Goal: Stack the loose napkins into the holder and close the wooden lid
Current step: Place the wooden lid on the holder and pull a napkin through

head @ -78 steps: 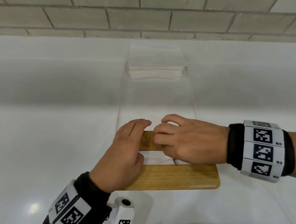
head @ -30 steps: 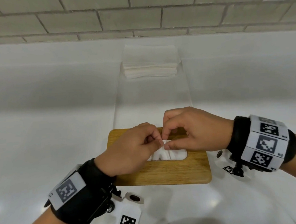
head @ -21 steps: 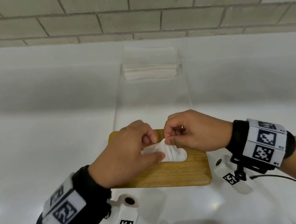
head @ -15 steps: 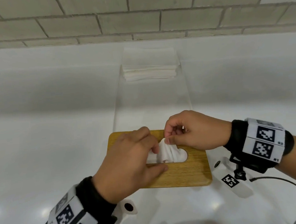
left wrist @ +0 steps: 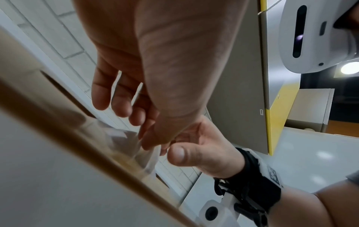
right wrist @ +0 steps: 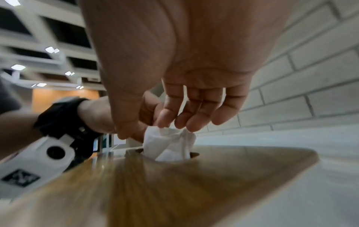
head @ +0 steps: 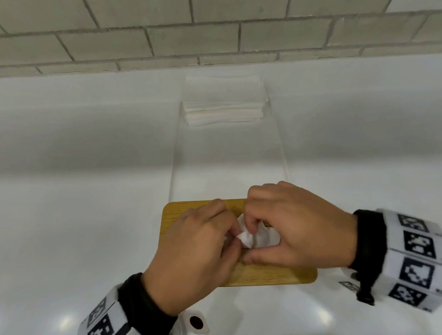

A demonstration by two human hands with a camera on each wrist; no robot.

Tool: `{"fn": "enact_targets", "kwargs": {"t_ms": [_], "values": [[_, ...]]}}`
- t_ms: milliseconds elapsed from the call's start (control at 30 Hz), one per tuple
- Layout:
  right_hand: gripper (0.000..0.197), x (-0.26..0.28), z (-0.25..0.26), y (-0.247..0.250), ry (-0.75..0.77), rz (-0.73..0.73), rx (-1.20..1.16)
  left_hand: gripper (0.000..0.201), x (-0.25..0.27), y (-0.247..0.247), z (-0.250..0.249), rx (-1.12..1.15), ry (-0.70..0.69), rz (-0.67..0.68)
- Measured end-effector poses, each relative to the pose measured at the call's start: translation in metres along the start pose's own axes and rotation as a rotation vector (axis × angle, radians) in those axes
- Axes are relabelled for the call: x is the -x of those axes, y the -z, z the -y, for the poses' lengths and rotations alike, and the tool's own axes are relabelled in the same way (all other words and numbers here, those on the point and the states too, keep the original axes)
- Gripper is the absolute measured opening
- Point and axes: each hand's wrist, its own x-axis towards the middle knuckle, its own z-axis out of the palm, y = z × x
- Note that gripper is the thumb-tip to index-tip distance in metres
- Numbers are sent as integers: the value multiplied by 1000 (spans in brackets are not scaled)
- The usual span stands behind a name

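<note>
1. The wooden lid (head: 261,271) sits flat on top of the clear holder (head: 230,166), which stands tall on the white counter (head: 75,230) close to the person.
2. A white napkin (head: 248,240) pokes up, crumpled, through the slot in the middle of the lid; the right wrist view shows it (right wrist: 170,142) rising out of the opening.
3. The left hand (head: 194,255) is over the left part of the lid, fingers curled, thumb and fingertips pinching the napkin's left side.
4. The right hand (head: 292,230) comes in from the right, fingers bent down onto the same napkin and thumb lying along the lid's surface; its fingertips (right wrist: 165,121) touch the top of the tuft. It grips the napkin too, narrowly.
5. The 2 hands meet right above the slot, knuckles nearly touching.
6. Through the clear walls a neat stack of napkins (head: 224,101) shows at the bottom of the holder, seen toward the tiled wall (head: 204,24).
7. Both wrists wear black bands with white marker blocks.
</note>
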Motion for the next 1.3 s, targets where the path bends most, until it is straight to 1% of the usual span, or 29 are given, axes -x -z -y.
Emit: {"fn": "enact_targets", "kwargs": {"t_ms": [33, 133, 333, 400, 467, 533, 600, 667, 733, 767, 833, 900, 933, 1100, 1133, 1200, 1267, 1300], "values": [[32, 0, 2, -3, 10, -13, 71, 12, 0, 0, 0, 0, 1, -4], [25, -3, 5, -9, 17, -54, 176, 11, 0, -2, 0, 2, -3, -20], [24, -4, 9, -13, -41, -77, 307, 10, 1, -1, 1, 11, -22, -52], [22, -5, 9, -14, -52, -80, 272, 8, 3, -2, 0, -41, -95, -69], [22, -6, 8, -11, -68, -59, 182, 11, 7, -4, 0, -166, -179, -100], [23, -5, 6, -7, -82, -25, 101, 12, 11, -8, 2, -269, -200, -133], [26, -6, 4, -4, -93, -1, 27, 9, 13, -12, 3, -298, -187, -151], [31, -7, 2, -1, -104, 3, -68, 16, 11, -11, 1, -233, -139, -150], [33, -7, 3, 1, -91, 1, -97, 26, 7, -7, -3, -97, -64, -155], [33, -7, 3, 1, -83, 0, -90, 27, 5, -5, -4, -25, -31, -161], [33, -7, 3, 2, -70, -2, -71, 20, 2, -6, -5, 73, 6, -160], [31, -6, 3, 3, -59, -1, -48, 12, -1, -10, -5, 95, 4, -162], [30, -5, 4, 3, -54, -4, -36, 13, -3, -12, -4, 97, 8, -165], [32, -3, 3, 3, -68, -25, -32, 25, -3, -18, 3, 49, 119, -118], [32, -3, 2, 3, -67, -28, -39, 22, -3, -17, 4, 71, 112, -114], [31, -5, 0, 3, -60, -31, -53, 8, -6, -12, 2, 146, 51, -113], [32, -8, -2, 4, -57, -26, -69, 10, -9, -8, 0, 155, -2, -119], [32, -10, -3, 4, -53, -27, -78, 12, -11, -7, 0, 137, -5, -112]]}}
